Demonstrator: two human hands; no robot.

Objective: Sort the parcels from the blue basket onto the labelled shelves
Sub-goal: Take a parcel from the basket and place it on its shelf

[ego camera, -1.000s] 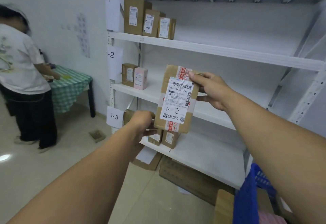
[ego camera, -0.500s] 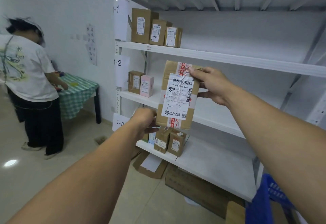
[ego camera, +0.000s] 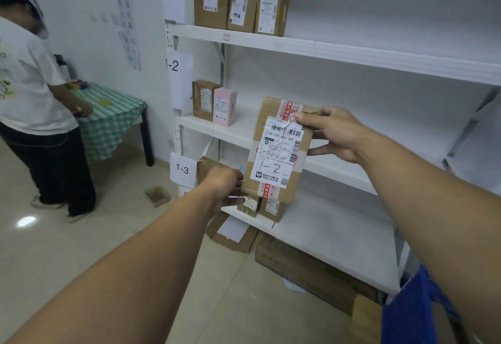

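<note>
Right now we hold one parcel (ego camera: pixel 279 151) upright in front of the shelves, mid-frame, its label facing us with "1-2" handwritten on it. Our right hand (ego camera: pixel 333 135) grips the upper right corner, thumb pressed on the front by the red tape and the other fingers (ego camera: pixel 320 151) curled behind the edge. Our left hand (ego camera: pixel 225 186) pinches the lower left corner, its fingers curled under it. The parcel touches no shelf yet. It hangs before the front edge of the 1-2 shelf (ego camera: pixel 244 129), whose tag (ego camera: pixel 173 65) sits at the left of the rack.

As we judge it, the sort is part done. Three boxes (ego camera: pixel 240 4) stand on the top shelf (ego camera: pixel 325 50). A brown box (ego camera: pixel 204 99) and a pink box (ego camera: pixel 223 106) stand side by side near the left end of the 1-2 shelf. At least two small boxes (ego camera: pixel 271 206) sit on the 1-3 shelf (ego camera: pixel 339 235), half hidden behind our parcel and left hand.

This parcel has yet to be set on the 1-2 shelf, where bare board shows to the right of the pink box. The basket (ego camera: pixel 406 311) shows only as a blue corner at the lower right of the frame, so we cannot tell how many parcels remain in it.

At the left of the frame another person (ego camera: pixel 29 99) stands at a bench (ego camera: pixel 113 116) with a green checked cloth, well apart from the rack.
</note>
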